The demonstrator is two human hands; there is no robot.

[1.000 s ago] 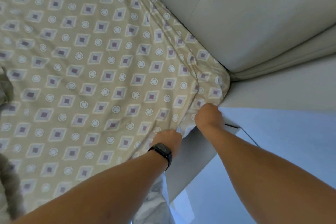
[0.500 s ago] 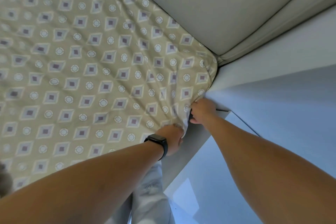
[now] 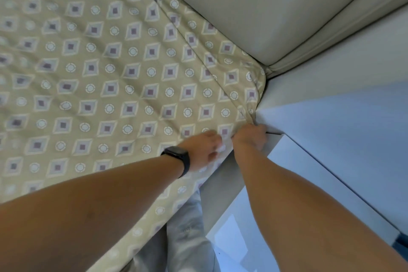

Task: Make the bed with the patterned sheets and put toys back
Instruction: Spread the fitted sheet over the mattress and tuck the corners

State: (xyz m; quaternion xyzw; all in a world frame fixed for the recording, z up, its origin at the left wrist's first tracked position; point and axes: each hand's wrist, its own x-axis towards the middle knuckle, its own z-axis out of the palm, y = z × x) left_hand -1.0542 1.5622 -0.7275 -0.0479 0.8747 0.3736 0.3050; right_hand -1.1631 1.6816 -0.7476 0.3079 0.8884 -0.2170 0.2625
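Now both hands point(image 3: 229, 141) at patterned sheet point(image 3: 110, 73) corner, beside headboard point(image 3: 265, 6)

both arms outstretched, left hand point(image 3: 204, 147) flat, right hand point(image 3: 250, 137) curled

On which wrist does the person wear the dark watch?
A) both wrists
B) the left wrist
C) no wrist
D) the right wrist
B: the watch sits just behind the left hand, which lies on the sheet; the wrist of the right hand is bare.
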